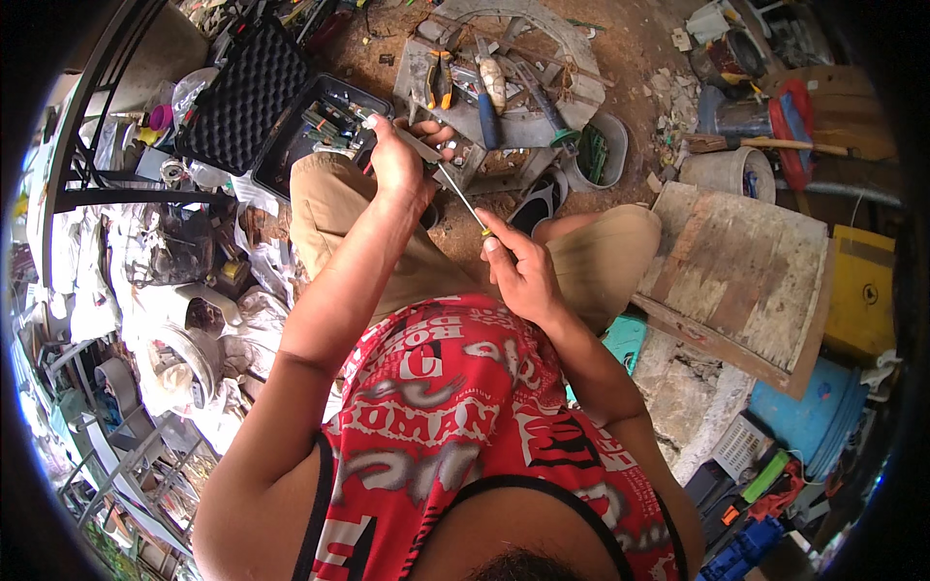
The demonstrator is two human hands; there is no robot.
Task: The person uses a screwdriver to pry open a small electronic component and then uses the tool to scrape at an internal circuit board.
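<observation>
Sitting low with knees bent, the person holds a slim screwdriver (459, 197) between both hands above the lap; its long axis runs on a diagonal, from the upper left near the left hand (399, 160) down to the lower right at the right hand (518, 271); the left hand is curled shut around a small metal part (422, 147) at the upper end of the shaft, though what exactly it clamps is too small to tell; the right hand pinches the lower end of the tool between thumb and fingertips, the handle mostly hidden in the grip; so the tool lies up and to the left of the right hand, and the left hand sits farther from the body. Beyond the knees lies a grey slab (528, 121) carrying pliers (440, 79) and a blue-handled tool (487, 114); an open black case (254, 95) with foam lining stands to the left; a worn wooden board (746, 271) lies to the right.
</observation>
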